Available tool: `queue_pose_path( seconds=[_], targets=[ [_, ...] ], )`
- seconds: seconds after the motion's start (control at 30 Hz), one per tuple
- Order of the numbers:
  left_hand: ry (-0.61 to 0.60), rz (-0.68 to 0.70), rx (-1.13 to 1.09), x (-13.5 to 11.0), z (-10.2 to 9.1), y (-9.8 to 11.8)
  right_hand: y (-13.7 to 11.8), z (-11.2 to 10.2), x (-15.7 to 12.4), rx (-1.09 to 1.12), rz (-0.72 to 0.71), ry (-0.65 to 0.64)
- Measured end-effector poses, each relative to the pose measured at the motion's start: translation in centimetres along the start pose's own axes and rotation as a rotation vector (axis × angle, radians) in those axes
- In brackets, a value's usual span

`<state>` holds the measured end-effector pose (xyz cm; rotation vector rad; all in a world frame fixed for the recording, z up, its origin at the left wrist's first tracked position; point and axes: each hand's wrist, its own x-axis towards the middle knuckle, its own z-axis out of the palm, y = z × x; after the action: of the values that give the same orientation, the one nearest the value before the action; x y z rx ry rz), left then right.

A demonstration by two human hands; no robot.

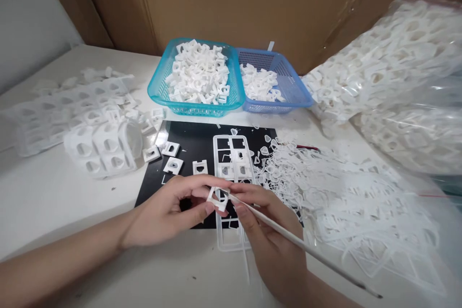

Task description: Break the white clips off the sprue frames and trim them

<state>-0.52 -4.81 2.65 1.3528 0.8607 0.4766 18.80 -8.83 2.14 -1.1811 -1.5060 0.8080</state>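
Observation:
My left hand (169,209) pinches a small white frame-shaped piece (218,199) with a hole in its middle, between thumb and fingers. In my right hand (272,231) is a long, thin white-handled tool (299,242), held like a pen. Its dark tip meets the piece near the hole's upper edge; the tip's exact kind is too small to tell. Below both hands lies a white grid-like sheet frame (215,154), with a few pieces still in its cells. Loose white pieces (199,167) rest on the black mat (173,130) beside it.
A teal basket (155,91) heaped with white pieces and a blue basket (294,86) stand behind the mat. Moulded white sheets (104,147) lie at left. Thin white scraps (288,168) pile at right, below bulging clear bags (393,57). Cardboard (231,5) rises behind.

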Motion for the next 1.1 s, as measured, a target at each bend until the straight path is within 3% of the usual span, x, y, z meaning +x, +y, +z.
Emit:
queue_pose_path(
  seconds=[0.17,0.33,0.7,1.1],
  targets=[
    [-0.003,-0.148,-0.115,-0.05,0.21,0.43,-0.46,-0.71,0.43,-0.078,-0.086,0.010],
    [-0.008,-0.196,-0.170,-0.06,0.29,0.32,-0.52,-0.73,0.69,-0.062,-0.137,-0.117],
    [-0.012,-0.204,-0.144,0.04,0.47,0.30,-0.31,-0.91,0.74,-0.130,-0.154,-0.279],
    [-0.015,-0.189,-0.159,0.04,0.60,0.08,-0.19,-0.73,0.66,-0.135,-0.182,-0.275]
  ],
)
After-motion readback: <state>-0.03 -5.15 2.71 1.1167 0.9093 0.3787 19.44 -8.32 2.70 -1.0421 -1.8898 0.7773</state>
